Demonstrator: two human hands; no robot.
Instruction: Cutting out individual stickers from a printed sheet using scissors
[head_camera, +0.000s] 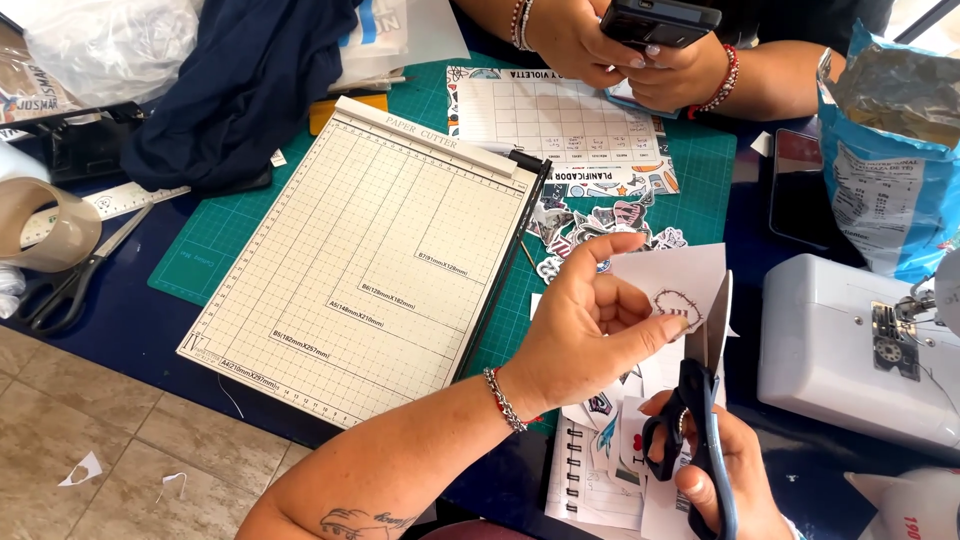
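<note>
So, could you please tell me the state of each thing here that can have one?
Blue-handled scissors: blades open around the paper, held in right hand.
Sticker sheet: partly cut, pinched by left hand.
Paper cutter: blade arm down, bed bare.
Black scissors: closed, lying flat.
Blue snack bag: torn open.
Phone: held by another person.

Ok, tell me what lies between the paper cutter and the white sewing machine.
In the head view, the left hand holding a white paper piece, cut-out stickers on the green mat, and scissors in the right hand.
</note>
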